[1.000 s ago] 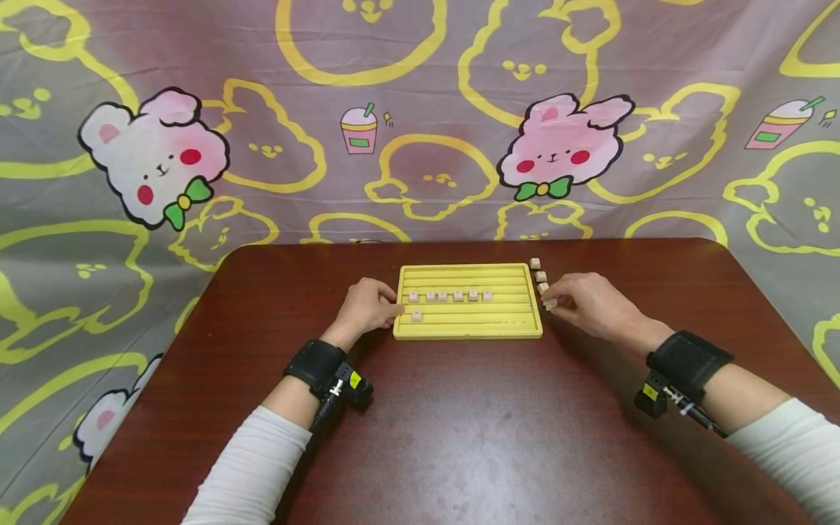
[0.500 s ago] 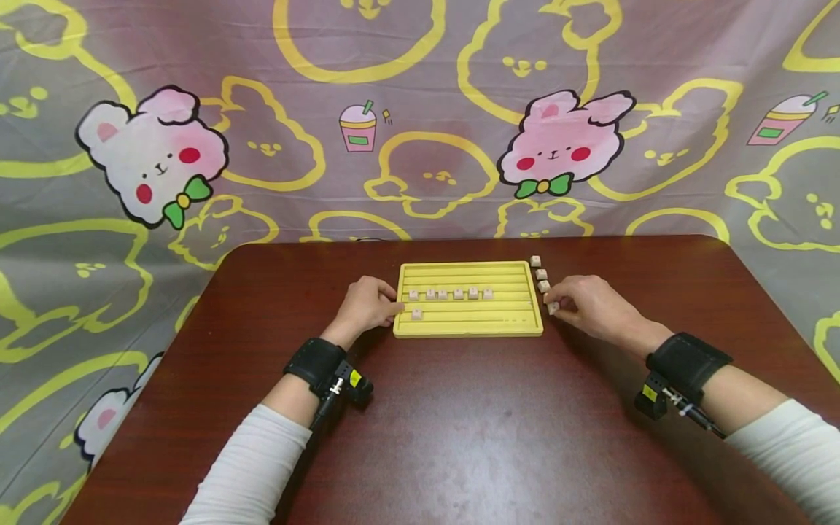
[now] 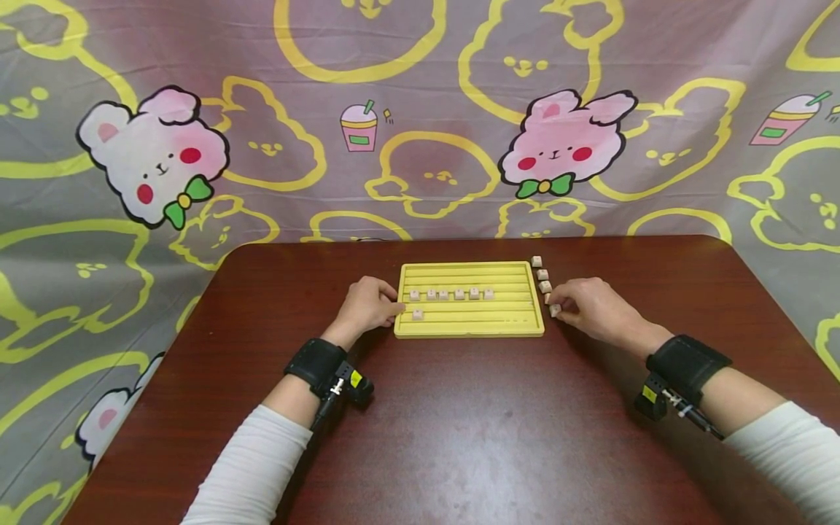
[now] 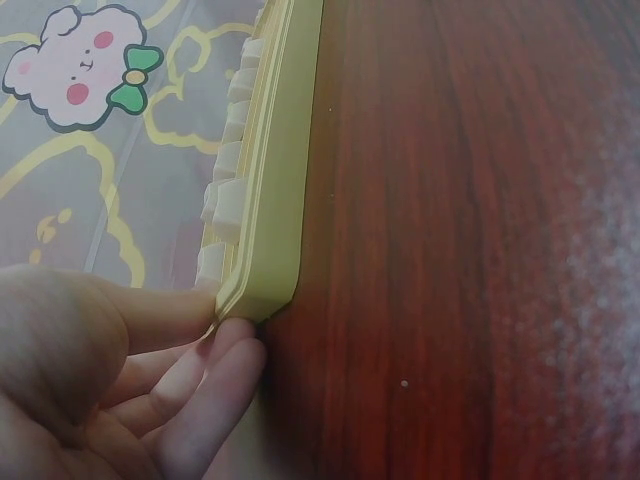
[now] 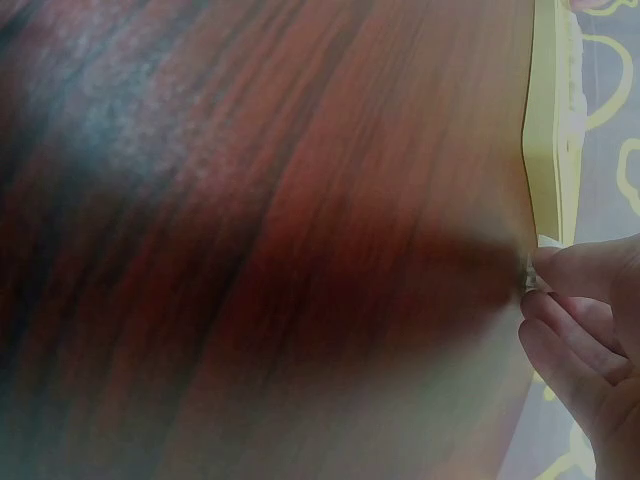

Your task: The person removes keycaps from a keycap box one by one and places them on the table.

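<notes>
Keycaps (image 3: 542, 275) line up beside the yellow tray (image 3: 469, 328), near right grip (image 3: 590, 308) pinching one, while left grip (image 3: 364, 305) pinches the tray.

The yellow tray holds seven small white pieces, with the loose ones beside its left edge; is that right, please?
Not quite: the head view shows the loose pieces beside the right edge of the yellow tray, which does hold seven.

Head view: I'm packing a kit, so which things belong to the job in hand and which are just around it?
In the job:
yellow tray, held by the left hand
pale blocks inside
block the right hand pinches
pale blocks alongside

Just around:
table
patterned cloth
wrist straps
</notes>
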`<state>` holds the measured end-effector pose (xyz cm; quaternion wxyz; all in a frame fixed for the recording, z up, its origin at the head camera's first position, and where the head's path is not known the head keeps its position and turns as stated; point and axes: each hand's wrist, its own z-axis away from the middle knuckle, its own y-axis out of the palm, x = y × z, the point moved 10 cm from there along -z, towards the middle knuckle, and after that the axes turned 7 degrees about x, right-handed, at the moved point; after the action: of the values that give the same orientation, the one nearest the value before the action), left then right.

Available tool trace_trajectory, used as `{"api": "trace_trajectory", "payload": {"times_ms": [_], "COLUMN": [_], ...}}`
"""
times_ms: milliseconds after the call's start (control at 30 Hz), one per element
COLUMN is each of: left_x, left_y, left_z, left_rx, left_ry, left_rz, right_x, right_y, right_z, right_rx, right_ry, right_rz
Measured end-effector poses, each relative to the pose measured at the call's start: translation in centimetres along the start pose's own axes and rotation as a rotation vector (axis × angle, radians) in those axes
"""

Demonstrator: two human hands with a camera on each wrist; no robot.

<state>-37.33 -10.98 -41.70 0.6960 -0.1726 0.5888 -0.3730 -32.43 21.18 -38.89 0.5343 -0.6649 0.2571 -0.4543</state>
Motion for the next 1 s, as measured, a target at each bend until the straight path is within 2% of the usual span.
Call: {"api": "trace_trajectory", "payload": {"times_ms": [1000], "left_x": [0.02], "left_y": [-0.01], "left_z": [0.14], "left_rx": [-0.001], "left_ry": [0.0], "left_rz": [-0.001], "right_x": [-0.58], "right_y": [0.49], "right_z": [-0.07], "right_rx": [-0.012], "right_ry": [0.011], "right_rz": [-0.019]}}
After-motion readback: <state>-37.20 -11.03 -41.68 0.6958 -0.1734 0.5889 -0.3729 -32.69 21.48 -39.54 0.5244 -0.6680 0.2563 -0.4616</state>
